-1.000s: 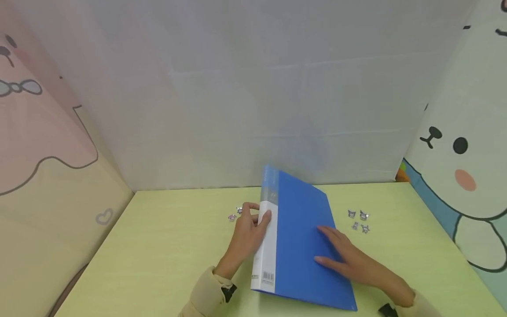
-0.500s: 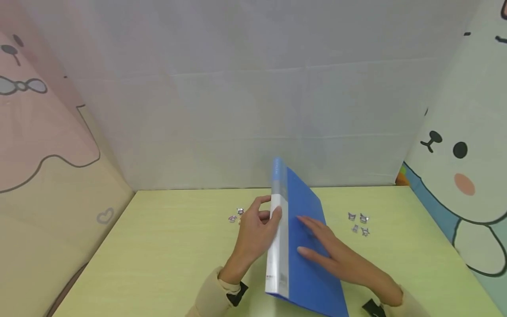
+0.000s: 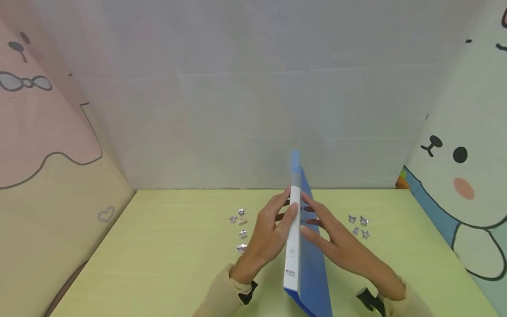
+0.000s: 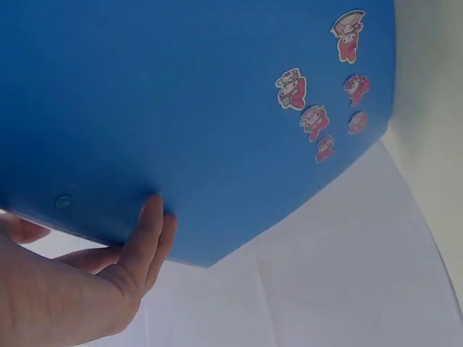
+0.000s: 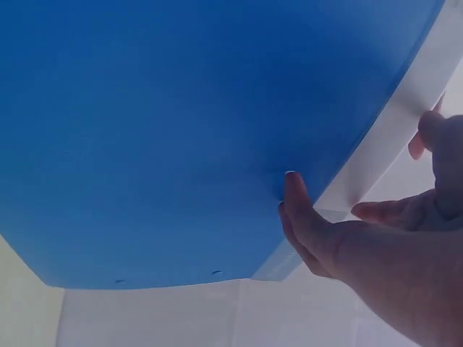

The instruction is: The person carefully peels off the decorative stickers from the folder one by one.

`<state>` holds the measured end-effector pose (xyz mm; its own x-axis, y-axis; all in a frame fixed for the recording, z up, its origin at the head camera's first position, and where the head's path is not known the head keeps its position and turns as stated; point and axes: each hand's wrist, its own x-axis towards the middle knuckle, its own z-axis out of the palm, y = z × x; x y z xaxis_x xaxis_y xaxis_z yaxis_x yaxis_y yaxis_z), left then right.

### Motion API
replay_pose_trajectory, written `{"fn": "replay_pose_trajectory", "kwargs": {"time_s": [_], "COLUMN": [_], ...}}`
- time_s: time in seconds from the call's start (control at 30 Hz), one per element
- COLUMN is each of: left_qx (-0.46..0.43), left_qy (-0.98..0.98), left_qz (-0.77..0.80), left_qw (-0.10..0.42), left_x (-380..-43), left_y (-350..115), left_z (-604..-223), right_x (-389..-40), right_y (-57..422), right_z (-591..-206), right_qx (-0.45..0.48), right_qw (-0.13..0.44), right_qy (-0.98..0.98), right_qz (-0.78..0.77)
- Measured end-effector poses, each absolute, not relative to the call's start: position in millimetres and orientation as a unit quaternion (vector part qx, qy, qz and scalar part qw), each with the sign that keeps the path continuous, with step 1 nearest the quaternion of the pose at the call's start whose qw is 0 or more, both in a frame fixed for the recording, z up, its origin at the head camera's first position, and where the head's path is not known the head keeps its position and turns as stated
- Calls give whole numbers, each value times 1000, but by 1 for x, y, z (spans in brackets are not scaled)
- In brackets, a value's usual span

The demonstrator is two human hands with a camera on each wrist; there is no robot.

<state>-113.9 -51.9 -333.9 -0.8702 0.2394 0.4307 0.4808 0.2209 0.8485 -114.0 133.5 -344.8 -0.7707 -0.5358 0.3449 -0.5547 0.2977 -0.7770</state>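
A blue folder (image 3: 314,273) stands tilted on the table, its white spine (image 3: 292,246) uppermost and facing the head camera. My left hand (image 3: 266,235) grips it at the spine, thumb on the white strip and fingers on the left cover. My right hand (image 3: 342,242) rests its extended fingers and thumb against the right cover close to the spine. In the left wrist view, several pink and red cartoon stickers (image 4: 314,121) show on the blue cover. The right wrist view shows a plain blue cover (image 5: 166,144) in front of my fingers.
Several small shiny cartoon-shaped pieces (image 3: 243,234) lie on the pale yellow-green table (image 3: 170,246) left of the folder. Another group of similar pieces (image 3: 364,220) lies to its right. A white curtain (image 3: 198,110) hangs behind the table, with printed cartoon cloths at both sides.
The folder has swung from leaning with its right cover facing up to nearly on edge, spine up, and shifted right. Both hands moved with it, coming closer together; more pieces show at left.
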Motion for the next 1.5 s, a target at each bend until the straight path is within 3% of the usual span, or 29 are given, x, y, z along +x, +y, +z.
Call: {"fn": "replay_pose_trajectory", "kwargs": {"time_s": [0.47, 0.83, 1.23, 1.5], "left_qx": [-244, -269, -316, -337], "left_qy": [-834, -866, -880, -898], "left_qz": [-486, -402, -355, -280], "left_qw": [95, 126, 24, -36], "left_x": [-110, -115, -118, -112], "left_y": [-24, -8, -12, -17], "left_z": [-334, -358, -378, -403], "right_x": [-109, -108, -103, -107], "right_y": [152, 159, 183, 197], "right_z": [-324, -339, -351, -370], "right_qx": [308, 289, 191, 196], "right_qw": [27, 40, 24, 18], "right_qy": [-811, -790, -859, -877], "right_qz": [497, 539, 473, 439]}}
